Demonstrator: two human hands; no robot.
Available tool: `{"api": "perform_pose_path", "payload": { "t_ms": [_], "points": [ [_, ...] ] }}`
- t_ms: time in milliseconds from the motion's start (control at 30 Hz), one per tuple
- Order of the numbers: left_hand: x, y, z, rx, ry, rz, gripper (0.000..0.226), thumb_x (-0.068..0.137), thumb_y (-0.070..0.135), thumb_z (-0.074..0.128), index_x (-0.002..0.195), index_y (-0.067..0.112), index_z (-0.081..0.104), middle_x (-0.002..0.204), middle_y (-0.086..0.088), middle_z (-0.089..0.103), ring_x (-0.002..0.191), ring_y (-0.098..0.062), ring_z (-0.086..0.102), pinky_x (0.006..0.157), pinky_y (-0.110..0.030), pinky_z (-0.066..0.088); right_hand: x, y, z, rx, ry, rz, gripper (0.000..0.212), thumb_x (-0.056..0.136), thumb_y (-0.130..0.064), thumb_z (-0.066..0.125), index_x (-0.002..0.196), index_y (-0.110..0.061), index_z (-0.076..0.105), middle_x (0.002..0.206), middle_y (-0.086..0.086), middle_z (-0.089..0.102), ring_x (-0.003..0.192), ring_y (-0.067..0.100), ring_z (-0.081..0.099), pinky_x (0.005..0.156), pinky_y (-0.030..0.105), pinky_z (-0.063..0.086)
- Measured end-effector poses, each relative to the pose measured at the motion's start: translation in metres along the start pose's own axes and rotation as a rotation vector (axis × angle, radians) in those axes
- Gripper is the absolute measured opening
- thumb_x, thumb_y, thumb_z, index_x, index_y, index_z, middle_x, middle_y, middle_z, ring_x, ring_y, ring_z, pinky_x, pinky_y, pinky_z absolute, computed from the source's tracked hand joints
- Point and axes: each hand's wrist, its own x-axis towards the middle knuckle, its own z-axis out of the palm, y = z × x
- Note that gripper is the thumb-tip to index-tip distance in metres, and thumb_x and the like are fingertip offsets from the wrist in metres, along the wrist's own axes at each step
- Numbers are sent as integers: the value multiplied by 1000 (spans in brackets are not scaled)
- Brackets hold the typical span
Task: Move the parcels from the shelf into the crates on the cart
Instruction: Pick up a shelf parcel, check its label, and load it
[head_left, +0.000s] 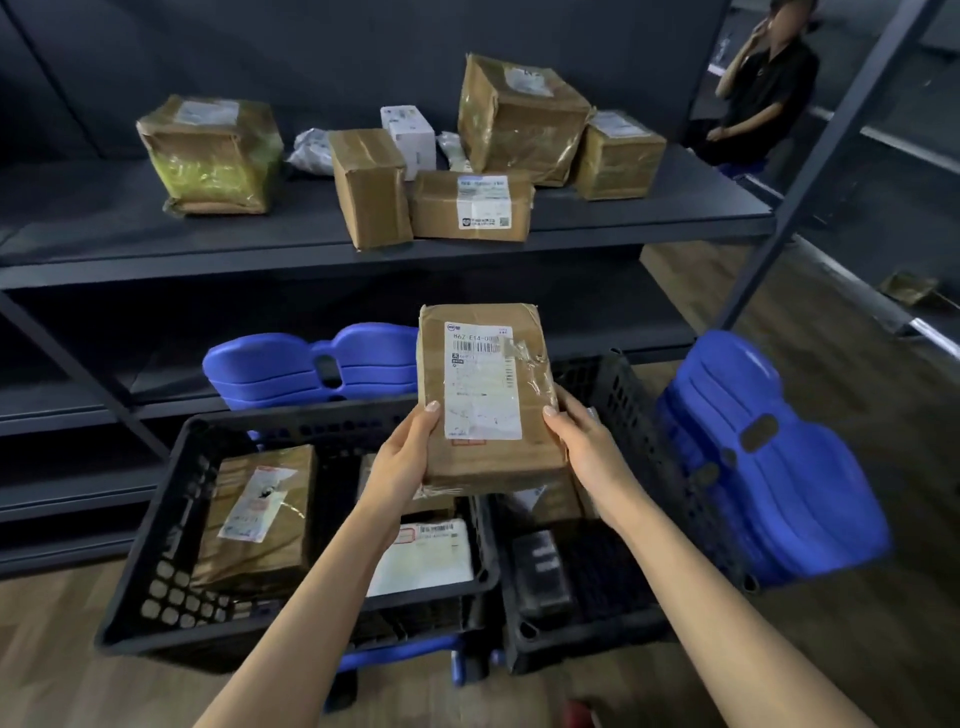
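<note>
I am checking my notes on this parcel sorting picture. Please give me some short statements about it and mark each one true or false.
1. The left hand and the right hand hold one brown parcel together. True.
2. The brown parcel lies inside the left crate. False: it is held in the air above the crates.
3. The shelf carries no parcels. False: several boxes stand on it.
4. The left crate holds a labelled parcel. True.
5. The label of the held parcel faces away from the camera. False: the white label faces the camera.
</note>
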Motion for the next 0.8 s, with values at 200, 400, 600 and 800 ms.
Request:
{"api": "perform_pose_path", "payload": {
  "t_ms": [200,400,600,800],
  "points": [
    [7,-22,87,-29,-15,-62,51,81,63,55,128,42,57,122,16,66,108,-4,63,93,-26,47,13,22,-89,-62,-34,98,41,97,-31,54,136,-41,49,119,-19,65,115,5,59,107,34,41],
    [11,-51,153,-109,-46,-133,39,88,48,62,120,27,65,104,8,75,95,-12,72,82,-28,56,18,50,-158,-143,-87,176,45,96,-37,54,139,-43,44,95,-52,53,81,-34,47,68,1,40],
    [4,-77,183,-98,-38,-212,30,96,32,57,123,20,61,100,6,76,87,-11,73,65,-19,56,18,75,-187,-203,-124,236,43,95,-42,55,136,-50,44,101,-49,48,109,-9,46,89,16,34],
    [4,-91,190,3,-20,-260,21,100,31,50,116,24,62,102,8,73,86,-7,70,62,-15,52,16,99,-188,-217,-154,307,48,96,-37,53,142,-44,39,133,-20,51,122,3,47,101,25,34]
  ]
}}
